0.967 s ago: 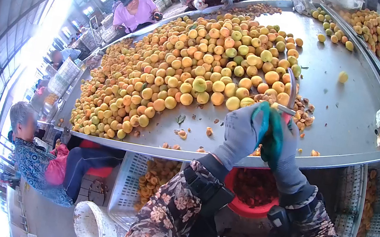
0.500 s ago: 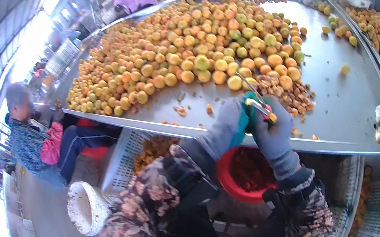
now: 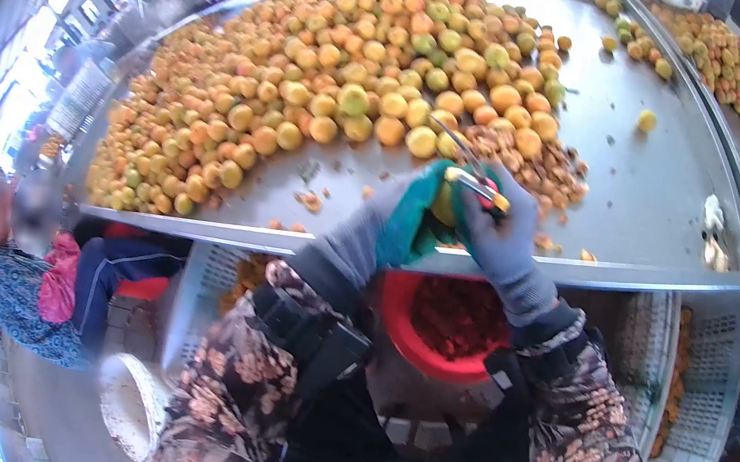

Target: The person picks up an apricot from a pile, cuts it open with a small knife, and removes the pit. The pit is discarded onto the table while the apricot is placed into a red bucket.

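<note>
My left grip (image 3: 406, 223) cups a yellow fruit (image 3: 443, 206) at mid-frame, over the near edge of the desk (image 3: 637, 204), likely to steady it. My right grip (image 3: 510, 234) closes around a bladed tool (image 3: 478, 189), its tip angled upper left, presumably away from my fingers.

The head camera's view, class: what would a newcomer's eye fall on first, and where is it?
Probably the great heap of yellow-orange fruit, sprawling across the left and middle of the metal table. Next, at the near edge, the gloved left hand holds a yellow fruit while the gloved right hand grips a bladed tool. Below them, the bright red basin stands out between the person's arms.
</note>
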Tool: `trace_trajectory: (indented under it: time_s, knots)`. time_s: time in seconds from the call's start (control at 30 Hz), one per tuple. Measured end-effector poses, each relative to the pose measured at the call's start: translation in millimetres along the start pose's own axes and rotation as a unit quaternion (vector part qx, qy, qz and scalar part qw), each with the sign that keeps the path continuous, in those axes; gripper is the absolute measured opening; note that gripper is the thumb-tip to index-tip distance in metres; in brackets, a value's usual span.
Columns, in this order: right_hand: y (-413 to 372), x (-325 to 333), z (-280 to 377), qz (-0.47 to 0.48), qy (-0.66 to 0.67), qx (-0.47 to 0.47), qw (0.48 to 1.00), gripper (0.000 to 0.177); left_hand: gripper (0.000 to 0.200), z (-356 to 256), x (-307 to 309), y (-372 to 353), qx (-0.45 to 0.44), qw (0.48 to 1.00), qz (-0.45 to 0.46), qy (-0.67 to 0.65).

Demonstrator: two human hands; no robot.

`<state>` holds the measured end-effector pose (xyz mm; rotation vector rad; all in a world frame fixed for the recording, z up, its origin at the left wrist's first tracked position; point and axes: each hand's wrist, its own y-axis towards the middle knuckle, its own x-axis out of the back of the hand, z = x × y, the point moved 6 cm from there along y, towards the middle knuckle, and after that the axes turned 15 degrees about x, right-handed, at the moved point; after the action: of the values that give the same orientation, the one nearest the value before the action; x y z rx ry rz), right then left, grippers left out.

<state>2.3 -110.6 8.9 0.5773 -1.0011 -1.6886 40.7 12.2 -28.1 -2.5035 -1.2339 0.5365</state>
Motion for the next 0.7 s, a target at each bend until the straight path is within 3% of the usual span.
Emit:
trace_trajectory:
  time_s: [0.07,0.13,0.2,0.27,0.3,0.4,0.47,0.5,0.53,0.57,0.6,0.67,0.7]
  knots:
    - [4.7,-3.5,-10.8,0.075,0.049,-0.051,0.995,0.017,0.040,-8.7,-8.0,-18.8,0.073,0.997,-0.009,0.021]
    - [7.4,-7.2,-9.5,0.093,0.081,-0.056,0.991,0.021,0.039,1.7,-3.3,-16.9,0.094,0.991,0.052,-0.083]
    - [7.3,-14.2,-2.5,0.116,0.102,-0.073,0.985,0.025,0.037,3.2,4.6,-20.7,0.052,0.994,0.046,-0.085]
    - [9.0,-17.7,9.2,0.139,0.070,-0.036,0.987,0.038,0.036,-5.9,9.4,-21.2,-0.085,0.995,-0.048,0.007]
    - [0.8,-20.9,1.1,0.172,0.068,-0.069,0.980,0.052,0.026,-8.9,10.2,-22.2,-0.220,0.972,-0.060,0.056]
    - [6.4,-23.7,19.2,0.179,0.003,-0.017,0.984,0.049,0.023,-14.2,1.9,-34.0,-0.134,0.971,-0.135,0.148]
    - [7.5,-26.2,28.5,0.176,-0.010,0.008,0.984,0.042,0.017,-0.9,10.6,-15.7,-0.185,0.943,-0.164,0.224]
    - [4.9,-27.2,30.0,0.177,-0.045,0.001,0.983,0.037,0.019,11.8,11.6,-3.1,-0.113,0.989,-0.026,-0.087]
    - [3.4,-28.5,30.4,0.178,-0.081,-0.005,0.981,0.033,0.022,23.3,4.9,8.6,-0.030,0.914,0.117,-0.388]
    - [3.4,-27.5,30.3,0.155,-0.087,0.009,0.984,0.029,0.037,22.3,15.7,13.0,-0.093,0.944,-0.015,-0.316]
    - [3.1,-26.7,28.3,0.154,-0.085,0.012,0.984,0.029,0.037,24.2,16.3,15.5,-0.096,0.944,-0.016,-0.314]
    - [1.8,-25.9,24.5,0.169,-0.106,0.034,0.979,0.037,0.042,-0.1,18.2,-6.0,-0.195,0.949,-0.202,-0.144]
    - [4.4,-23.2,23.8,0.148,-0.096,0.059,0.983,0.038,0.042,13.3,25.7,15.6,-0.102,0.908,-0.083,-0.399]
